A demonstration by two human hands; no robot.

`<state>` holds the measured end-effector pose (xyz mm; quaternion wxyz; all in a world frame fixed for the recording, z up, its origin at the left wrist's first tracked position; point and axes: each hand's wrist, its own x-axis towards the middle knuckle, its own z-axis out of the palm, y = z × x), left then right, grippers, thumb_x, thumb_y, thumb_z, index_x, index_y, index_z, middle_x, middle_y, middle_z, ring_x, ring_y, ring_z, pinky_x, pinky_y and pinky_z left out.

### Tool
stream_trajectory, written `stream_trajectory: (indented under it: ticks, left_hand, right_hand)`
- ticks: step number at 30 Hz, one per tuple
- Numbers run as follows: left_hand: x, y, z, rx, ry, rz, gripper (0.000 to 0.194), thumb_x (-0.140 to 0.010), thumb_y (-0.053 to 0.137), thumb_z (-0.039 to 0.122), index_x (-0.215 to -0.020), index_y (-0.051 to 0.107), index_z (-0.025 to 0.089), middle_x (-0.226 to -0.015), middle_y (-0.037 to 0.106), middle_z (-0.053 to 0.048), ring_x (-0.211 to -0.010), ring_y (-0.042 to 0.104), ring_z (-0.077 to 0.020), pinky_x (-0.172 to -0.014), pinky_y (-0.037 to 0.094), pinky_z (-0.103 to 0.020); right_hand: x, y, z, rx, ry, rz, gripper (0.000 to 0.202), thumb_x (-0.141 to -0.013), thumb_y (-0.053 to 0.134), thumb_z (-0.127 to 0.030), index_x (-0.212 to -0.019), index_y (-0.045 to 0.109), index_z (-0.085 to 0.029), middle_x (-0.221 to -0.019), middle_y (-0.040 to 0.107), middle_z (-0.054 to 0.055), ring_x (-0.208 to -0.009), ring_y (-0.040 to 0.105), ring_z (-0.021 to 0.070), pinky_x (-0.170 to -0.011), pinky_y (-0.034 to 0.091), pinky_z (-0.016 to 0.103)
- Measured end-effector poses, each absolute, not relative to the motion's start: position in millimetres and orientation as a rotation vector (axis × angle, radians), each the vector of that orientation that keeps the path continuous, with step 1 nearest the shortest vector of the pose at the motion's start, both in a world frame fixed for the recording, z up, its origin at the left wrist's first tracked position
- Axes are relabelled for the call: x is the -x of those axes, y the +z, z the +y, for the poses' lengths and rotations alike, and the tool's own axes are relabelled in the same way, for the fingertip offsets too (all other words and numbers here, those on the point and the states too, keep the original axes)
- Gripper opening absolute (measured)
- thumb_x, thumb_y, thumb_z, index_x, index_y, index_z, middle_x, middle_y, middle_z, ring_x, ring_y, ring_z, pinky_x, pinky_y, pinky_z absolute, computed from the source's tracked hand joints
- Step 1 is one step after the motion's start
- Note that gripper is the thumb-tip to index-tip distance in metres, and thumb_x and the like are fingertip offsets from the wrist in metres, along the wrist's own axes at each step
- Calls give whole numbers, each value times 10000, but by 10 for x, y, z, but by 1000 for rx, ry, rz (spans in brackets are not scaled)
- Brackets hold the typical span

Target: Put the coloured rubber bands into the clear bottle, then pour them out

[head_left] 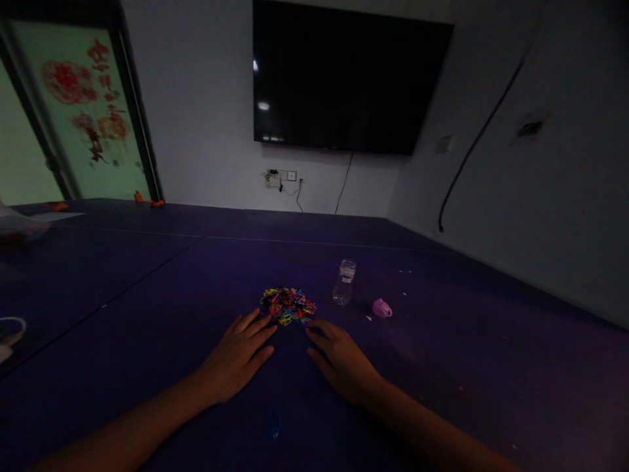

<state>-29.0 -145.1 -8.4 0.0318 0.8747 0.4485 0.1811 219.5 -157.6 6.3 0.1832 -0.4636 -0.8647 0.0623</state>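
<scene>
A loose pile of small, brightly coloured bands point(289, 305), looking like rubber bands, lies on the dark blue table point(206, 288). My left hand point(239, 357) rests at the pile's near left side, palm down, fingers spread. On the near right side is my right hand point(344, 362), its fingers stretched out and the tips close to the bands. Neither hand holds anything I can see. Beyond my right hand stands a clear, uncapped bottle point(344, 283). To its right sits a pink lid with a loop point(381, 308).
Between my forearms lies a small blue band-like piece point(274, 424). Tiny white scraps point(368, 318) dot the right side. A white curved handle point(14, 324) and a clear plastic bag point(19, 226) show at the left edge. A large screen point(344, 78) hangs on the far wall.
</scene>
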Motion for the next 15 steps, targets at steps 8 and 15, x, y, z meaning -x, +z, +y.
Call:
stream_trajectory:
  ticks: [8,15]
  left_hand:
    - [283,-61,-1456,-2686,525,1398,445,-928,368,466,-1339,434,308,-1448,382,-26,-1348,280,-294,-1053,285,-571]
    - [272,-23,-1481,-2677,486,1414,469,-921,372,476,-1338,440,270,-1454,372,-39,-1352,266,-302,-1055,277,-576]
  right_hand:
    - [-2186,74,-1584,1336,191,-2435,396,-909,408,-280,-1261,529,-143,-1305,496,125,-1189,462,235,-1025,354,391]
    - [-2182,73,-1587,1325,170,-2452,415,-907,406,-278,-1273,522,-121,-1358,472,130,-1241,427,244,-1045,333,415]
